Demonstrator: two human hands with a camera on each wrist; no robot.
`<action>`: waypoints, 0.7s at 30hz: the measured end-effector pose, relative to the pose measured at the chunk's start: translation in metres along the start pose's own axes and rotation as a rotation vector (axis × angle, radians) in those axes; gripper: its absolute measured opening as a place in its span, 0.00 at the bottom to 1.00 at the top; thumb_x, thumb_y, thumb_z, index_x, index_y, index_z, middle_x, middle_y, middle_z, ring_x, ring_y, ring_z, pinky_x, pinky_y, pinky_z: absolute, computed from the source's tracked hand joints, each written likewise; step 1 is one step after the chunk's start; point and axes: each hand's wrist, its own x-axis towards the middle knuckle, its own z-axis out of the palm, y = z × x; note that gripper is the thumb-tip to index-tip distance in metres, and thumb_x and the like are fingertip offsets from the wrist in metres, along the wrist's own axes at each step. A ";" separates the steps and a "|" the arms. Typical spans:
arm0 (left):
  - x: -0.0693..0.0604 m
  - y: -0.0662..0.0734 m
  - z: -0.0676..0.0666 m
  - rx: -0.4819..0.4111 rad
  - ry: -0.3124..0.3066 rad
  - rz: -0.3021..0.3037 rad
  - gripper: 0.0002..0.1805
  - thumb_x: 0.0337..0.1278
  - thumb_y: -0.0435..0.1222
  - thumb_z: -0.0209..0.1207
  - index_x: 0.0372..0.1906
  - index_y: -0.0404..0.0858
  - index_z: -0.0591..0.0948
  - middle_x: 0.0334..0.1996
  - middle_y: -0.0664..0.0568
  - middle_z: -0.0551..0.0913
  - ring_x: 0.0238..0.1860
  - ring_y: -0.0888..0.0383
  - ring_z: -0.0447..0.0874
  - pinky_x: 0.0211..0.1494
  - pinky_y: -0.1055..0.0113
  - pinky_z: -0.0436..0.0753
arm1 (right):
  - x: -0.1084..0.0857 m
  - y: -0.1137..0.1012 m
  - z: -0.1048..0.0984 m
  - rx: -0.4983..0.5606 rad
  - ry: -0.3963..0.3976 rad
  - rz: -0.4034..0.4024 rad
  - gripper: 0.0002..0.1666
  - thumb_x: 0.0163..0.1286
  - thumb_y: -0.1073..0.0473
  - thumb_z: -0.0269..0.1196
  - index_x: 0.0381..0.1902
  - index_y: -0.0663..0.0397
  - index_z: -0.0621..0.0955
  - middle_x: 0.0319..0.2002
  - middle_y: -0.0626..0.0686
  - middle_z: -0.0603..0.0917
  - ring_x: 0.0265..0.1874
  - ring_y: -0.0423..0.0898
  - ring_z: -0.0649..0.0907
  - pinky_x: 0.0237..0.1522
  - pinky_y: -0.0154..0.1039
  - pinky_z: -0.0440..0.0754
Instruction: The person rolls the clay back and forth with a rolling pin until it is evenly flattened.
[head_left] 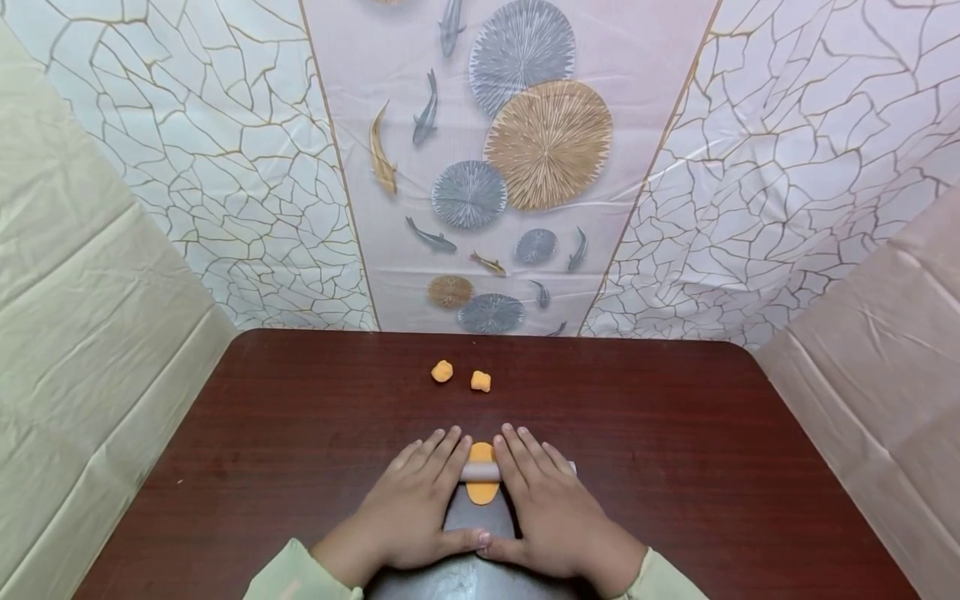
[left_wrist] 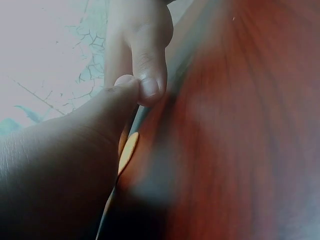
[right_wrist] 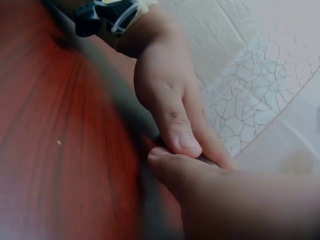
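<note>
Currently both hands lie flat over a pale rolling pin [head_left: 480,472], which sits crosswise on a flattened, elongated piece of orange dough [head_left: 482,493]. The dough rests on the glossy, dark red-brown wood-grain table [head_left: 675,433], on the person's side and roughly midway between its left and right edges; its rounded ends show beyond and below the pin. The left hand [head_left: 411,506] covers the pin's left part, and the right hand [head_left: 553,510] covers the right, leaving a short tip of the pin visible past it. On each hand the four fingers are stretched straight and close together, clamped on nothing, while the thumbs reach inward and touch at their tips. Nearer the table's far edge lie two small orange dough lumps, the left lump [head_left: 442,372] just beside the right lump [head_left: 481,382] but apart from it. Pale green sleeves [head_left: 300,573] cover the forearms.
</note>
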 end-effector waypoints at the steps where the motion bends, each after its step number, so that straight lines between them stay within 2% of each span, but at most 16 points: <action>1: 0.002 -0.001 0.000 -0.002 0.003 0.000 0.67 0.67 0.86 0.40 0.95 0.43 0.50 0.94 0.46 0.49 0.94 0.44 0.48 0.92 0.39 0.59 | 0.002 0.001 0.000 0.011 -0.006 0.002 0.74 0.73 0.08 0.49 0.93 0.59 0.55 0.93 0.61 0.51 0.92 0.62 0.55 0.88 0.64 0.64; 5: 0.009 -0.004 -0.002 -0.009 0.015 -0.001 0.67 0.68 0.85 0.42 0.94 0.42 0.52 0.94 0.45 0.51 0.94 0.43 0.49 0.92 0.39 0.59 | 0.008 0.006 0.001 0.048 -0.024 0.012 0.74 0.73 0.08 0.48 0.93 0.58 0.53 0.94 0.60 0.50 0.93 0.61 0.54 0.88 0.63 0.64; 8: 0.015 -0.006 -0.002 -0.011 0.025 -0.004 0.66 0.69 0.84 0.44 0.94 0.41 0.53 0.94 0.44 0.52 0.94 0.42 0.50 0.92 0.39 0.59 | 0.013 0.008 0.001 0.037 -0.014 0.014 0.75 0.72 0.09 0.52 0.93 0.59 0.54 0.93 0.61 0.51 0.92 0.62 0.56 0.88 0.62 0.65; 13: 0.022 -0.009 -0.005 -0.021 0.019 -0.020 0.65 0.70 0.82 0.47 0.93 0.40 0.55 0.93 0.44 0.55 0.94 0.43 0.51 0.93 0.40 0.58 | 0.019 0.010 -0.001 -0.002 0.010 0.007 0.75 0.71 0.12 0.59 0.92 0.62 0.56 0.92 0.64 0.54 0.91 0.63 0.59 0.88 0.62 0.65; 21: 0.031 -0.013 -0.009 -0.026 0.002 -0.048 0.62 0.72 0.81 0.47 0.93 0.40 0.58 0.92 0.44 0.57 0.93 0.43 0.53 0.92 0.39 0.58 | 0.029 0.015 0.001 0.015 0.012 0.026 0.76 0.70 0.11 0.60 0.91 0.62 0.58 0.92 0.65 0.55 0.92 0.62 0.59 0.89 0.63 0.63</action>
